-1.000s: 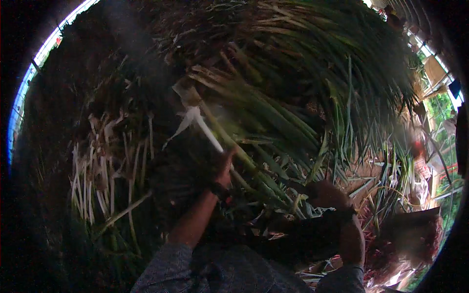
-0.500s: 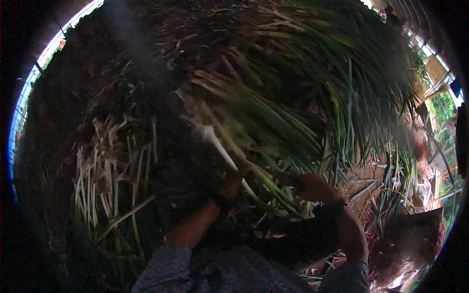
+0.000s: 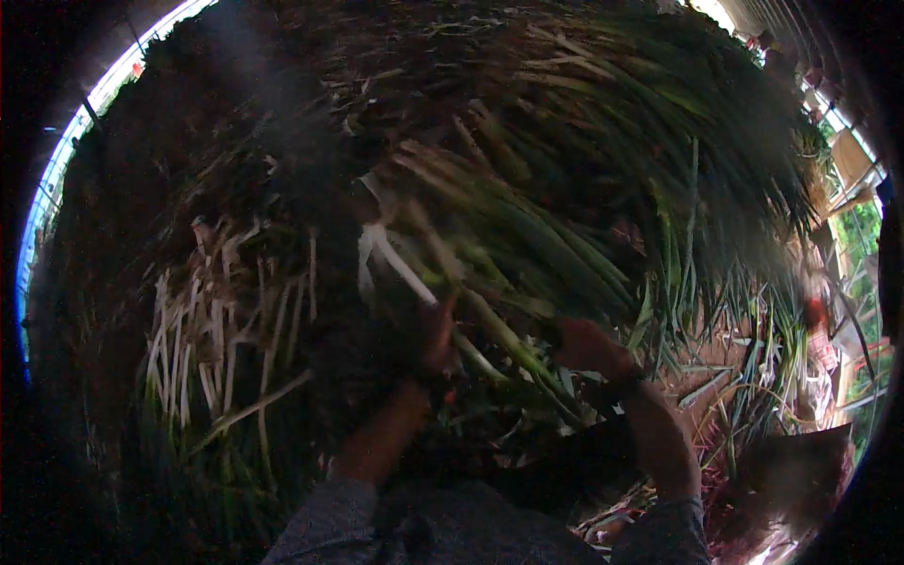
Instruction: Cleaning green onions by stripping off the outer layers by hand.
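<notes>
Both hands are on a long bundle of green onion stalks with white ends (image 3: 490, 273), lying across the big heap of green stalks (image 3: 603, 122). Left hand (image 3: 435, 331) clamps near the white ends, right hand (image 3: 586, 344) wraps further along. Loose pale white stalks (image 3: 212, 330) sit off left.

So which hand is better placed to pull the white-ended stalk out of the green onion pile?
Probably the left hand: it sits right at the white-ended stalk, apparently gripping it. The right hand is further right, on the green onion pile, away from that stalk's white end.
</notes>
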The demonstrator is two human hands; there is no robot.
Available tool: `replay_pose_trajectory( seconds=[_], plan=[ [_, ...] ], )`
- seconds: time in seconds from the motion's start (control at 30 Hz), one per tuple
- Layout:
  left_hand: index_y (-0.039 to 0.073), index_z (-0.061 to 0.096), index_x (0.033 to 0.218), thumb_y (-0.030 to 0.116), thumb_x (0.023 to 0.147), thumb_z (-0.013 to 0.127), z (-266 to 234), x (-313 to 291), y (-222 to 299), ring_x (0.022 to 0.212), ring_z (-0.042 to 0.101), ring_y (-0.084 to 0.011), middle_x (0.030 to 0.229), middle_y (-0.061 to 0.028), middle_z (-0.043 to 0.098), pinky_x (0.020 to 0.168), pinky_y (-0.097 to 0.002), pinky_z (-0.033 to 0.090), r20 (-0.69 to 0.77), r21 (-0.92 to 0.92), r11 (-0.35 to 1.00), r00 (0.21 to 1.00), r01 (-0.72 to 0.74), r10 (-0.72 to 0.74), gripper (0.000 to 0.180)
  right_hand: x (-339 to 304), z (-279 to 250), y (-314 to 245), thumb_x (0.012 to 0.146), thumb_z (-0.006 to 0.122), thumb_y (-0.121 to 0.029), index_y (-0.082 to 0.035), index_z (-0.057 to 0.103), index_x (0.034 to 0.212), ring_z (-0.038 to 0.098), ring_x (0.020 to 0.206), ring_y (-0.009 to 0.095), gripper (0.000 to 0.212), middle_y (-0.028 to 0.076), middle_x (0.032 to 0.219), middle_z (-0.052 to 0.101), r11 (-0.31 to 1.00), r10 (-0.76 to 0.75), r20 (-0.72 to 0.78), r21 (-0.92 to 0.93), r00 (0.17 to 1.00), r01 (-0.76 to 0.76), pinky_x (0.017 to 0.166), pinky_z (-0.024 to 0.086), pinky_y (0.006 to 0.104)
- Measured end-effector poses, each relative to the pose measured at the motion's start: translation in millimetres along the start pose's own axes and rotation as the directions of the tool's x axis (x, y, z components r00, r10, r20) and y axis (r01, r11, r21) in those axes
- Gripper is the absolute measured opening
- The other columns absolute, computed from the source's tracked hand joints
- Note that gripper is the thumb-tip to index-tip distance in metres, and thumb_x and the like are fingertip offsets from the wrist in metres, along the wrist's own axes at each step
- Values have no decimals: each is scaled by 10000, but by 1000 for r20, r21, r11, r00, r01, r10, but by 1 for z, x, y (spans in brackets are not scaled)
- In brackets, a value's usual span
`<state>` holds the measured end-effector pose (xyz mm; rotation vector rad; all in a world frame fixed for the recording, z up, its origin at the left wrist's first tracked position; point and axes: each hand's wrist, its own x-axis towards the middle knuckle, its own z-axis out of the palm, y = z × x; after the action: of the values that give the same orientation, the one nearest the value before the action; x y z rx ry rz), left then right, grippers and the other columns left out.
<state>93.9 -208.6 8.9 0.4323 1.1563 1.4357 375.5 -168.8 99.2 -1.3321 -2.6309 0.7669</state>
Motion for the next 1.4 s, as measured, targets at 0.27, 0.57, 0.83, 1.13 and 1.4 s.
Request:
replay_pose_trajectory(
  seconds=[0.27, 0.57, 0.83, 1.13, 1.4],
  plan=[
    [71, 639, 1019, 400, 900, 666, -4, 64, 17, 835, 547, -170, 924, -29, 586, 720, -363, 443, -119, 153, 987, 992, 58, -40, 350, 19, 5, -1, 774, 660, -234, -52, 643, 1178, 657, 950, 437, 443, 241, 991, 692, 952, 57, -5, 303, 998, -53, 828, 535, 525],
    [138, 399, 1521, 350, 1064, 419, -124, 176, -29, 1344, 436, -230, 1545, -57, 399, 1119, -412, 351, 232, 384, 846, 925, -371, 300, 504, 36, -17, -28, 765, 659, -230, -41, 628, 1191, 652, 954, 438, 467, 240, 1006, 687, 987, 141, 100, -93, 985, -132, 857, 531, 514],
    [131, 492, 1457, 337, 999, 552, 5, 136, 26, 1268, 495, -198, 1467, -10, 479, 1059, -397, 385, 372, 366, 895, 922, -256, 112, 506, 6, -12, 27, 737, 660, -204, -55, 653, 1145, 644, 956, 444, 434, 233, 999, 686, 992, 116, -75, -43, 990, -120, 839, 529, 522],
    [142, 540, 1410, 390, 981, 584, -36, 171, 15, 1283, 468, -187, 1443, -3, 482, 1053, -409, 382, 94, 450, 880, 988, -151, 122, 498, 21, 20, 52, 775, 684, -313, -77, 675, 1088, 670, 906, 415, 392, 213, 950, 688, 993, -14, -114, -116, 993, 1, 765, 543, 524],
    [125, 583, 1309, 426, 931, 672, 42, 162, 49, 1192, 501, -206, 1247, -23, 567, 1003, -407, 382, 11, 233, 963, 990, 136, -143, 491, -3, 28, 78, 801, 711, -335, -53, 693, 1050, 683, 921, 378, 377, 150, 1007, 709, 987, 52, -191, -143, 980, -80, 779, 553, 489]
  ],
)
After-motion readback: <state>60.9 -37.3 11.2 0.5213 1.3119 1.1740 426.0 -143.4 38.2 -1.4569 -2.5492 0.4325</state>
